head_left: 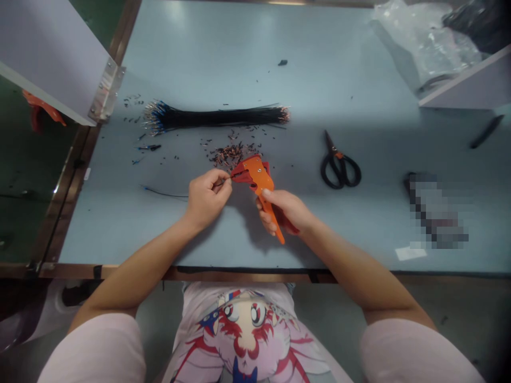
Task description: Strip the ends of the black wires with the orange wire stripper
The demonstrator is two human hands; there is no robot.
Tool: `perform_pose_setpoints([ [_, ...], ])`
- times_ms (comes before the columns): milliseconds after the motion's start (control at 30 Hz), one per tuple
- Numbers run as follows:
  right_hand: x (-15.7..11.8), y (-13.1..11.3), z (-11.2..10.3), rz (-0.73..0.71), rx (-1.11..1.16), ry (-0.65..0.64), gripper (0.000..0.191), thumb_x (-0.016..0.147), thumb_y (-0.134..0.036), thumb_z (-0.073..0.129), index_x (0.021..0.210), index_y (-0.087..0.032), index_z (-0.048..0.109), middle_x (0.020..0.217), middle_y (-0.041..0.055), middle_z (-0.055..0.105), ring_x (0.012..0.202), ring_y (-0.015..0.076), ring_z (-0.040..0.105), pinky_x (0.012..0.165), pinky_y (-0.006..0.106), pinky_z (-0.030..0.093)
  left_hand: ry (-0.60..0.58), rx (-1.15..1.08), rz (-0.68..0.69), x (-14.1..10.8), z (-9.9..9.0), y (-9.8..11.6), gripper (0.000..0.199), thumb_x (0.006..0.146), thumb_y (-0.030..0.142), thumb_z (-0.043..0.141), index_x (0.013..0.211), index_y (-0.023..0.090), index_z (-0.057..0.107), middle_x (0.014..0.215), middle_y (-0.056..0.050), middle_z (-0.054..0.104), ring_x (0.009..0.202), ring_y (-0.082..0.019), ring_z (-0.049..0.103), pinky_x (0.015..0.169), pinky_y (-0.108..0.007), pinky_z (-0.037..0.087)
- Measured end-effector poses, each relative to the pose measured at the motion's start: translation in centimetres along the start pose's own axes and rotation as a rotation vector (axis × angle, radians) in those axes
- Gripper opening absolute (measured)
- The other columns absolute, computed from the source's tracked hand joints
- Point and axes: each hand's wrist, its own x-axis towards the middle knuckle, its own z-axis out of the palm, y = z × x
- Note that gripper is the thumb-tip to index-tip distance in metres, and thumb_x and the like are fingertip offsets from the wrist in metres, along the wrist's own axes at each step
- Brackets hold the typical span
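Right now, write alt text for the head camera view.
The left hand holds a thin black wire to an orange wire stripper in the right hand, over a pale blue workbench; a black wire bundle lies beyond.

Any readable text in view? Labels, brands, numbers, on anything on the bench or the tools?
Nothing can be read.
Orange wire stripper: no legible marking.
White paper slip: too small and blurred to read.
Pixelated object: blurred out, unreadable.
Printed T-shirt: cartoon picture, no words visible.
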Motion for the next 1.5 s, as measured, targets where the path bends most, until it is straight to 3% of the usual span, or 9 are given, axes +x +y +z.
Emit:
perform_pose_setpoints([
  [100, 0.0, -1.0, -0.9, -0.010, 0.050, 0.086, 0.036, 0.078, -0.051, 0.064, 0.074, -0.016, 0.053, 0.048, -0.0022, 0.054, 0.034, 0.0108, 0.047, 0.033, 0.024, 0.044, 0.012, 0.009, -0.032, 0.6, -0.9, 0.0, 0.006, 0.072, 0.016, 0.057, 0.067, 0.018, 0.060, 0.050, 0.006, 0.042, 0.047, -0.007, 0.036, 0.050, -0.022, 0.031],
  [233, -0.6, -3.1, -2.4, -0.168, 0.180, 0.267, 0.033, 0.083, -0.048, 0.059, 0.072, -0.017, 0.052, 0.049, -0.0038, 0.051, 0.035, 0.0099, 0.047, 0.035, 0.023, 0.046, 0.070, -0.006, -0.152, 1.9, -2.6, -0.7, 0.006, 0.072, 0.020, 0.058, 0.066, 0.019, 0.060, 0.052, 0.005, 0.047, 0.050, -0.008, 0.039, 0.050, -0.022, 0.032],
  [433, -0.4, -2.0, -2.0, 0.042, 0.013, 0.119, 0.028, 0.084, -0.039, 0.060, 0.082, -0.012, 0.060, 0.067, 0.0089, 0.067, 0.053, 0.0203, 0.065, 0.050, 0.034, 0.057, -0.365, -0.064, -0.363, 2.0, -1.9, -1.7, 0.008, 0.077, 0.025, 0.056, 0.076, 0.018, 0.061, 0.065, 0.001, 0.064, 0.049, -0.010, 0.052, 0.052, -0.024, 0.040],
  [500, -0.1, -1.5, -1.8, 0.090, 0.003, 0.091, 0.028, 0.084, -0.039, 0.059, 0.085, -0.011, 0.061, 0.073, 0.0115, 0.069, 0.060, 0.0223, 0.069, 0.054, 0.035, 0.059, -0.414, -0.044, -0.376, 1.5, -1.2, -1.8, 0.010, 0.079, 0.026, 0.054, 0.080, 0.018, 0.061, 0.074, -0.001, 0.068, 0.048, -0.009, 0.053, 0.052, -0.024, 0.041],
  [633, 0.1, -1.4, -2.0, 0.113, 0.024, 0.044, 0.030, 0.084, -0.040, 0.059, 0.089, -0.011, 0.062, 0.084, 0.0140, 0.071, 0.069, 0.0241, 0.071, 0.059, 0.036, 0.059, -0.228, -0.027, -0.225, 1.2, -0.2, -2.2, 0.009, 0.079, 0.025, 0.057, 0.082, 0.018, 0.063, 0.090, -0.003, 0.069, 0.057, -0.009, 0.053, 0.057, -0.024, 0.040],
  [733, -0.1, -1.5, -2.1, 0.062, 0.001, 0.047, 0.031, 0.081, -0.040, 0.064, 0.092, -0.011, 0.062, 0.084, 0.0136, 0.072, 0.069, 0.0239, 0.071, 0.060, 0.035, 0.059, -0.123, -0.121, -0.151, 1.3, 0.0, -2.2, 0.008, 0.078, 0.024, 0.059, 0.078, 0.018, 0.065, 0.077, -0.001, 0.067, 0.059, -0.009, 0.052, 0.058, -0.023, 0.040],
  [833, -0.4, -1.3, -1.8, 0.048, -0.026, 0.026, 0.036, 0.077, -0.043, 0.068, 0.092, -0.011, 0.061, 0.083, 0.0135, 0.071, 0.068, 0.0241, 0.071, 0.058, 0.035, 0.059, -0.069, -0.209, -0.136, 1.2, 0.0, -1.7, 0.009, 0.078, 0.025, 0.060, 0.078, 0.018, 0.066, 0.068, 0.001, 0.063, 0.058, -0.009, 0.051, 0.057, -0.021, 0.041],
  [1033, -0.6, -0.9, -1.3, 0.054, -0.014, -0.085, 0.040, 0.073, -0.042, 0.072, 0.095, -0.011, 0.060, 0.083, 0.0125, 0.071, 0.067, 0.0233, 0.071, 0.059, 0.034, 0.059, 0.021, -0.334, -0.195, 1.0, -0.1, -0.8, 0.007, 0.072, 0.021, 0.062, 0.076, 0.017, 0.066, 0.068, 0.001, 0.065, 0.060, -0.009, 0.056, 0.059, -0.021, 0.045],
  [1500, -1.0, -0.8, -1.2, 0.019, 0.036, -0.189, 0.037, 0.077, -0.038, 0.070, 0.098, -0.010, 0.060, 0.084, 0.0110, 0.070, 0.070, 0.0223, 0.070, 0.065, 0.035, 0.057, -0.020, -0.440, -0.172, 0.8, 0.1, -0.8, 0.006, 0.072, 0.022, 0.066, 0.075, 0.017, 0.065, 0.066, 0.002, 0.061, 0.056, -0.008, 0.052, 0.055, -0.021, 0.042],
])
